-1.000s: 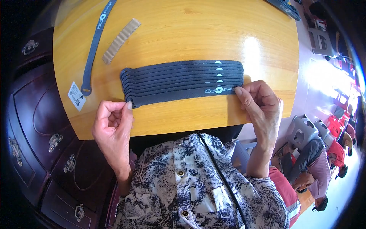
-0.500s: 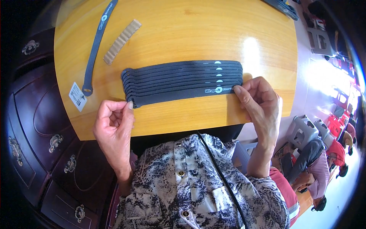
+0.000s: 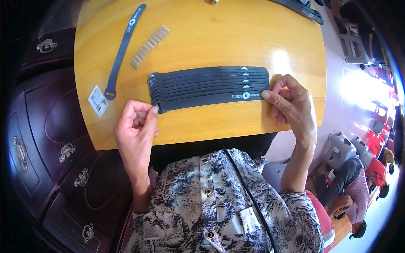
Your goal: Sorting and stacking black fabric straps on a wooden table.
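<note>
Several dark grey storage straps point(image 3: 202, 87) lie overlapped in a fanned row on the yellow wooden table point(image 3: 202, 126). Each strap shows part of a pale printed mark near its right end, and the nearest one shows it whole. My left hand point(image 3: 137, 128) pinches the looped left end of the nearest strap between thumb and forefinger. At the other end, my right hand point(image 3: 293, 101) pinches the same strap's tip with thumb and forefinger, the other fingers curled. Farther left lies a single loose strap point(image 3: 123, 55), its slotted end toward me.
Beside the loose strap are a strip of corrugated cardboard point(image 3: 149, 47) and a white label card point(image 3: 98, 101). More dark straps point(image 3: 301, 10) lie at the far right corner. Dark wooden drawers point(image 3: 63, 126) flank the table's left; grey stools point(image 3: 339, 149) and seated people point(image 3: 358, 198) are at right.
The view has shifted slightly, so the table and its contents sit a little differently in it. Both hands still pinch the ends of the nearest strap.
</note>
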{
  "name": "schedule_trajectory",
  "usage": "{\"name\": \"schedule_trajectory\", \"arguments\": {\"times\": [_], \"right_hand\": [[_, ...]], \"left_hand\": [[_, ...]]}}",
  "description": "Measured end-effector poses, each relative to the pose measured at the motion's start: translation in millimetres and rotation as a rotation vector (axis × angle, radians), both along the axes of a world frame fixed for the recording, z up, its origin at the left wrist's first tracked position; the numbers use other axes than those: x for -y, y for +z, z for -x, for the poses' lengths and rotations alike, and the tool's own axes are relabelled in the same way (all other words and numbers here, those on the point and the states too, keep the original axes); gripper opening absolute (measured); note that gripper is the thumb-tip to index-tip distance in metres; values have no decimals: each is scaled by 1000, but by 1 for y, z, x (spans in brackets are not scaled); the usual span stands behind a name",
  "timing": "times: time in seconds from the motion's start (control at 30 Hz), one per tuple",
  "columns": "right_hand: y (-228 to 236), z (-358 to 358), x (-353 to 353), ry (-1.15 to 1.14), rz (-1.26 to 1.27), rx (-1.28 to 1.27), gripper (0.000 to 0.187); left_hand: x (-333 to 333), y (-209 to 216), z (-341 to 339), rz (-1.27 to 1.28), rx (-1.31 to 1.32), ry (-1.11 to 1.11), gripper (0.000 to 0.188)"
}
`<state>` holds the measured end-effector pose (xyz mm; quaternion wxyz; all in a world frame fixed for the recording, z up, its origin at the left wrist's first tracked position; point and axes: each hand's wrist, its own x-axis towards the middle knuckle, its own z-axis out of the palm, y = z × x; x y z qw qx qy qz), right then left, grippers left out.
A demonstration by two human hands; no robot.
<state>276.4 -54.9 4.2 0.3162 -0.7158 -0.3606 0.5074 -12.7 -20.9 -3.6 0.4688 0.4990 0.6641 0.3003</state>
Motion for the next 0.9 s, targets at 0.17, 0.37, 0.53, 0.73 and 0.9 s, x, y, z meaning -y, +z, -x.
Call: {"name": "schedule_trajectory", "arguments": {"times": [0.17, 0.37, 0.53, 0.73, 0.9], "right_hand": [[8, -1, 8, -48, -4, 31, 16], [18, 28, 21, 104, -218, 84, 14], [7, 64, -4, 362, -420, 296, 15], [-2, 69, -15, 288, -150, 95, 14], [0, 34, -10, 89, -31, 9, 22]], "left_hand": [[3, 4, 2, -2, 65, -13, 7], [17, 5, -15, -688, -339, -211, 12], [1, -9, -34, -733, -264, -501, 24], [-7, -18, -31, -639, -280, -480, 25], [-6, -16, -30, -519, -161, -442, 23]]}}
